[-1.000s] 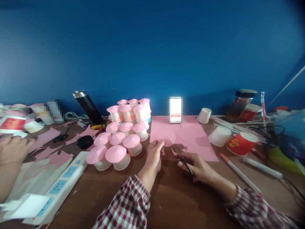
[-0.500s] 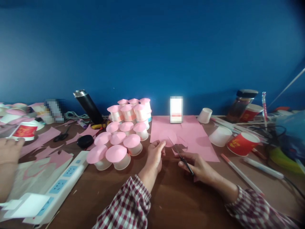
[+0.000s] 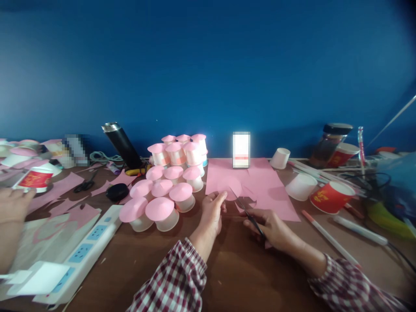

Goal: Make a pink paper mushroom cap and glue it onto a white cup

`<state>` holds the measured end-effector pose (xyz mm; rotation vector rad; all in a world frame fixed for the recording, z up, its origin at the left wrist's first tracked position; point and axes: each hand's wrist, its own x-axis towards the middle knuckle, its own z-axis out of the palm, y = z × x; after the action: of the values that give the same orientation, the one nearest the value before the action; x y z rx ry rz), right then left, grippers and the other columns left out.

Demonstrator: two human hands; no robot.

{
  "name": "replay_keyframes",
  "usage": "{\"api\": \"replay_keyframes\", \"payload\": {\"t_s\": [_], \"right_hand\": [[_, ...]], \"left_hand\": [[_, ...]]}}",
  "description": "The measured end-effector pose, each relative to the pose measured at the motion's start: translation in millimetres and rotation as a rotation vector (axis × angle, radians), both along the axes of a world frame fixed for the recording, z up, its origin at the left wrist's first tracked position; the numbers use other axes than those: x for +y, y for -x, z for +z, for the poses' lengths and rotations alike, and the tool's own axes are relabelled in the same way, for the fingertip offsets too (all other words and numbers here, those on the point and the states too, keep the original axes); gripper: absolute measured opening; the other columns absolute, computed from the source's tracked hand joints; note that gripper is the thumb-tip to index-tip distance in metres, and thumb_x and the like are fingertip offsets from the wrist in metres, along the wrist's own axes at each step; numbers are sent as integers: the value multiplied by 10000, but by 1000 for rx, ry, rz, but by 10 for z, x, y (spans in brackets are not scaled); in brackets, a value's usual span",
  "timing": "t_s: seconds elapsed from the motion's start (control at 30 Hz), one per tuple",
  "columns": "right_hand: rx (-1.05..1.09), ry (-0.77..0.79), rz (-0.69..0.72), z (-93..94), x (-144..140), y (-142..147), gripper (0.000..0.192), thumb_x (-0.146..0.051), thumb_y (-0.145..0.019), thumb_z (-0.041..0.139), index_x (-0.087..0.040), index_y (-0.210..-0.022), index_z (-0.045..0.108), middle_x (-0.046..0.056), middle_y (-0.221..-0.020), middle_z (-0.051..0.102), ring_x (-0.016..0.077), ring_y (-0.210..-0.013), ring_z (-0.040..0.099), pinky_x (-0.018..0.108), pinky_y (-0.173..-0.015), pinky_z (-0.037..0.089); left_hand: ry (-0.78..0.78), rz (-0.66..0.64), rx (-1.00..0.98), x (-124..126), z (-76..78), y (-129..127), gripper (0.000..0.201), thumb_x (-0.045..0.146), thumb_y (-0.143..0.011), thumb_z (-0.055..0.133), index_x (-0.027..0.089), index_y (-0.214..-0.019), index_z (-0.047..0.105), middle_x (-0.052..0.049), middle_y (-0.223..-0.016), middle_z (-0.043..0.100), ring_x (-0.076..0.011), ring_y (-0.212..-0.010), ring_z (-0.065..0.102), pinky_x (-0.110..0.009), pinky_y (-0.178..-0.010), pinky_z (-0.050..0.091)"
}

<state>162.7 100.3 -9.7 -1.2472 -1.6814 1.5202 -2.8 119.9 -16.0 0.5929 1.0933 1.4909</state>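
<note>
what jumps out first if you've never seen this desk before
The cluster of white paper cups capped with pink paper cones, massed left of centre on the brown wooden table. Just right of it, the left hand holds a pink paper piece while the right hand works black scissors into it, over a pink paper sheet.

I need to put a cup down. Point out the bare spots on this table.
Bare wood lies near the table edge, between the checked sleeves, and between the power strip and the left hand. Crowded: pink-topped cups, pink paper, pens.
</note>
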Motion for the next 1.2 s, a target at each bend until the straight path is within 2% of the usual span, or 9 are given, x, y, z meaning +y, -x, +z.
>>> {"api": "replay_keyframes", "payload": {"t_s": [0.23,0.33,0.43,0.6,0.7,0.8,0.87,0.93,1.2], "right_hand": [[-132,-157,111,94,19,-37,425,-374,-752,634,-103,-1076,583,5,-651,592,104,-525,504,207,-461,384],[-244,-245,129,142,38,-91,390,-345,-745,631,-137,-1065,552,-18,-608,588,113,-523,503,204,-465,364],[-356,-342,66,175,69,-153,326,-328,-722,639,-171,-994,549,-27,-602,598,134,-542,538,213,-490,374],[-665,-545,-96,285,87,-281,242,-243,-749,551,-209,-980,616,30,-793,686,189,-737,621,238,-603,385],[-899,-601,-188,348,63,-363,275,-304,-793,521,-235,-1031,640,61,-889,699,218,-809,624,253,-615,361],[-1025,-617,-196,364,54,-427,221,-336,-801,520,-226,-915,675,76,-840,691,224,-781,606,259,-587,332],[-1008,-563,-185,338,77,-467,186,-332,-779,548,-199,-815,673,80,-781,676,214,-731,594,258,-566,316],[-926,-489,-171,287,123,-513,179,-321,-744,589,-180,-822,668,74,-777,670,198,-701,589,251,-561,322],[-604,-374,-80,154,190,-685,497,-309,-659,692,-138,-1119,612,47,-859,672,179,-713,617,250,-624,427]], "left_hand": [[1,21,22,16,23,24,236,290,-635,692,146,-653,506,80,-478,397,-27,-418,331,-160,-419,236],[-5,27,16,26,36,39,231,287,-646,681,156,-659,492,84,-463,393,-31,-415,334,-157,-413,237],[-32,50,-7,29,54,48,241,277,-647,682,166,-655,468,89,-476,390,-28,-420,341,-150,-415,246],[-50,73,-51,27,78,56,272,276,-620,715,170,-678,471,94,-515,407,-20,-431,360,-138,-418,271],[-40,70,-82,25,85,56,302,274,-587,740,171,-672,469,97,-519,417,-15,-423,361,-134,-411,270],[-35,44,-82,14,85,48,298,282,-591,741,170,-673,477,99,-511,419,-12,-410,357,-135,-407,271],[-40,22,-75,5,78,41,297,293,-594,742,169,-671,483,98,-511,423,-12,-409,361,-137,-408,274],[-41,1,-74,-3,68,33,297,296,-591,747,168,-676,493,95,-520,428,-14,-422,373,-136,-412,279],[-39,-5,-7,-9,45,8,280,298,-592,734,160,-658,499,97,-501,420,-13,-416,364,-133,-408,274]]}}
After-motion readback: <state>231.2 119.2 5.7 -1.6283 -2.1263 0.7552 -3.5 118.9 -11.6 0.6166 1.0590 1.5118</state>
